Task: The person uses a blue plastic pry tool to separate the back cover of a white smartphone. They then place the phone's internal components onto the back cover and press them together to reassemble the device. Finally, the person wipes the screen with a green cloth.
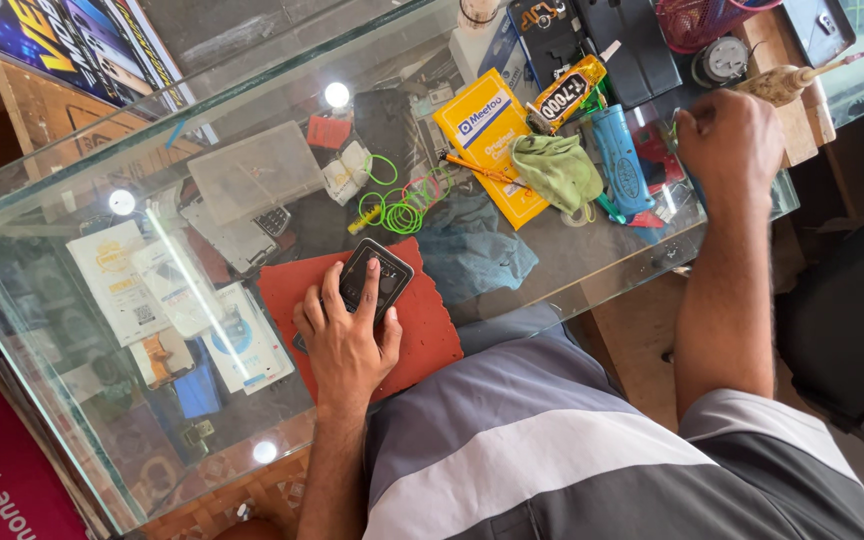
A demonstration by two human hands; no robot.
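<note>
My left hand [345,335] lies flat on a dark phone [377,278], pressing it onto a red work mat [430,325] on the glass counter [72,330]. My right hand [730,140] is stretched out to the far right of the counter, fingers curled among small things near a blue cylinder [619,158]. What its fingers pinch, if anything, is hidden.
A green cloth [557,170], yellow box [487,135], glue tube [567,95], green rubber rings [402,210], blue cloth [477,255] and a clear plastic case [257,170] crowd the counter. Cards and parts show under the glass at left. A pink mesh basket [702,20] stands at the back.
</note>
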